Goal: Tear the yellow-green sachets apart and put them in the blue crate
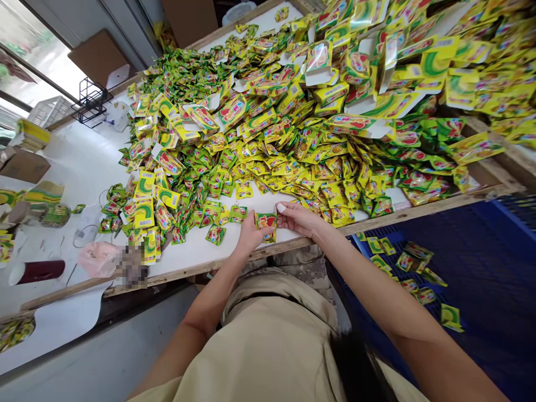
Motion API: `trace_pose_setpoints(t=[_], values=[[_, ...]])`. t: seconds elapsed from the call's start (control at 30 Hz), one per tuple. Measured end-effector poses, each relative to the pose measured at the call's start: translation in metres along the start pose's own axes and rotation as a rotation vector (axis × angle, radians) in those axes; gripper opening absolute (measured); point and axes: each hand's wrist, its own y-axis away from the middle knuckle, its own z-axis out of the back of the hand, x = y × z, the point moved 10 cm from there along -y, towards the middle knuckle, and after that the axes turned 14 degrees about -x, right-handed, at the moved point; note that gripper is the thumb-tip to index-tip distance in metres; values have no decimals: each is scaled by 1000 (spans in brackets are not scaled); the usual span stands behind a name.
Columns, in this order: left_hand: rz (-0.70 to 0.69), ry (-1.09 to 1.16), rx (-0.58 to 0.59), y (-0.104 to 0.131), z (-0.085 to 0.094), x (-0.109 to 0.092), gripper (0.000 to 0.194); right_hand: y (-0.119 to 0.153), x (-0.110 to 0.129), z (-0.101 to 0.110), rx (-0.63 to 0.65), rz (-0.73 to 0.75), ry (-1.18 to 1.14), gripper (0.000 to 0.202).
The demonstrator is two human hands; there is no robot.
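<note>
From the head view: a small packet (pixel 266 220), green, yellow and red, sits upright between two hands, just above the near edge of the white table (pixel 196 251). The left hand (pixel 249 233) has it pinched, thumb flat across the front, fingers behind. Over to the right hand (pixel 295 216), thumb and fingertips bunched right at the packet's other edge; whether they grip it, one cannot tell. It looks light, its glossy wrapper likely slick and soft enough to crease under a hard squeeze. Best hold, surely, is a gentle pinch at the side edges, near the corners. Behind it, a great heap of packets (pixel 288 162)!
</note>
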Motion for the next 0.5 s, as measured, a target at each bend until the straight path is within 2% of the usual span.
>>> trace_pose_setpoints(t=[0.13,0.27,0.4,0.5], values=[[-12,-31,25,3,-3,3,56,-4,-1,2,27,-31,16,25],[34,55,99,7,-10,2,64,-9,1,-3,116,-101,120,28],[277,300,130,3,-14,6,54,-14,-1,-5,142,-169,167,29],[450,364,195,0,-18,9,45,-17,-4,-6,140,-209,149,31]])
